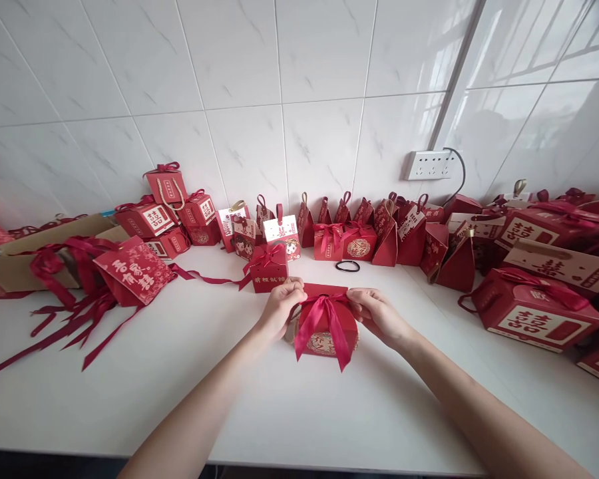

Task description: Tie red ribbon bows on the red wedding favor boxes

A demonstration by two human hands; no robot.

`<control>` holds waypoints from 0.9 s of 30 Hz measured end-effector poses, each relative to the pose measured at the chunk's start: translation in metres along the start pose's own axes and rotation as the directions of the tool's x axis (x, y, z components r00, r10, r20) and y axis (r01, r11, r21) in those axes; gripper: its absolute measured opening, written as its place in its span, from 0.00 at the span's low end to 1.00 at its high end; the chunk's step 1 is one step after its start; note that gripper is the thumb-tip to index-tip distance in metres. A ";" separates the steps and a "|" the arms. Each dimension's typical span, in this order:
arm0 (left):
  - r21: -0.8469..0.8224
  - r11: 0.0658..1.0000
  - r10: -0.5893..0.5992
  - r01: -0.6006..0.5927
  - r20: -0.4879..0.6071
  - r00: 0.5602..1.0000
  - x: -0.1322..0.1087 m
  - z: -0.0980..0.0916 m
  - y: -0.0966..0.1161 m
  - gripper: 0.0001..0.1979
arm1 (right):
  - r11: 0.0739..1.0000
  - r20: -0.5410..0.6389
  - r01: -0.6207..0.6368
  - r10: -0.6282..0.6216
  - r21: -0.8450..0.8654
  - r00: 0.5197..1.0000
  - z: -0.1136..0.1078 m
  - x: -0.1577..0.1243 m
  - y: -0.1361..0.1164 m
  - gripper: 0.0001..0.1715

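A red gift box [348, 327] with a gold-and-white round print stands on the table in front of me. A dark pink satin ribbon [313, 324] is tied in a bow at its top, and the two tails hang down over the front. My left hand [282, 305] pinches the bow at its left side, fingers closed. On the opposite side, my right hand [374, 313] is closed on the bow's right loop. The fingertips hide the loop ends. Right behind the left hand sits a smaller red box [264, 269] with its own bow.
Finished-looking red boxes and bags line the tiled wall. A black loop [347, 266] lies behind my hands. Loose ribbons [74, 326] trail from a cardboard box [30, 256] at left, beside a red bag [137, 273]. Larger red boxes [534, 309] stand at right, below a power strip [429, 165].
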State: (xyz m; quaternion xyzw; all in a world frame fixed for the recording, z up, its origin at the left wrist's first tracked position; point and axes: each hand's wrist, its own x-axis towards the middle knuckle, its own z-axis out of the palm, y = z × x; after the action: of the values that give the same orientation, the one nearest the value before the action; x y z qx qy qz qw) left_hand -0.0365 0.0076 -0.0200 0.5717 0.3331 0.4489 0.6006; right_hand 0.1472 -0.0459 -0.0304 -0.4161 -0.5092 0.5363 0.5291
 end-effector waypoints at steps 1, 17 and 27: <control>-0.007 1.000 0.000 0.000 -0.001 1.000 0.000 0.000 -0.001 0.13 | 1.000 0.000 -0.001 0.001 0.010 1.000 0.000 0.000 0.001 0.26; 0.239 0.965 0.099 -0.105 0.036 0.994 -0.001 -0.003 0.001 0.10 | 0.950 0.000 -0.033 0.034 -0.310 0.999 -0.007 0.000 -0.008 0.23; 0.407 0.914 -0.018 -0.002 0.045 0.999 -0.003 -0.006 0.006 0.22 | 0.950 0.068 -0.027 0.051 -0.311 0.996 -0.009 -0.001 -0.011 0.24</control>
State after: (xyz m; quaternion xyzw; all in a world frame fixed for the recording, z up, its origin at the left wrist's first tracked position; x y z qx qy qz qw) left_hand -0.0437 0.0067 -0.0146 0.6931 0.4072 0.3536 0.4784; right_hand 0.1576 -0.0468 -0.0206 -0.4835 -0.5981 0.4755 0.4271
